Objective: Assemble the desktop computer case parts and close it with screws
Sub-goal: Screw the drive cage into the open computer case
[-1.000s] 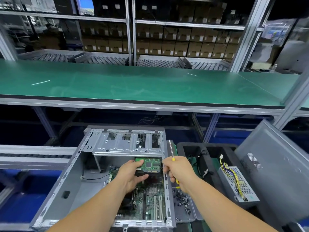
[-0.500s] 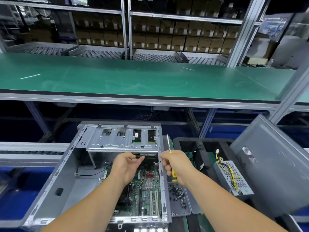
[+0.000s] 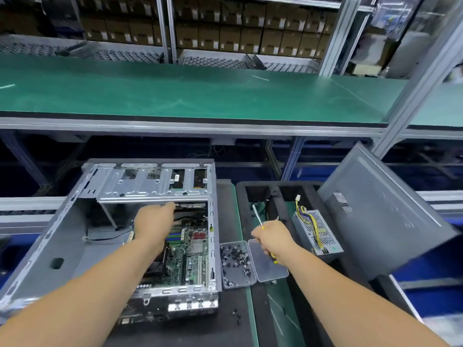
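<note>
Your left hand (image 3: 154,222) reaches into the open computer case (image 3: 62,236), fingers stretched toward the part under the metal drive cage (image 3: 152,182); whether they grip anything there you cannot tell. The circuit board (image 3: 190,249) lies just near of that hand. Your right hand (image 3: 271,240) is out to the right of the case, clenched round a yellow-handled screwdriver (image 3: 258,217), shaft pointing far-left, above the clear lid (image 3: 269,265) beside the screw box (image 3: 236,262).

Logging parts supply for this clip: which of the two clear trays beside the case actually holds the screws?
The left tray, next to the case, holds dark screws; the right tray, partly under the right hand, looks bare.
</note>
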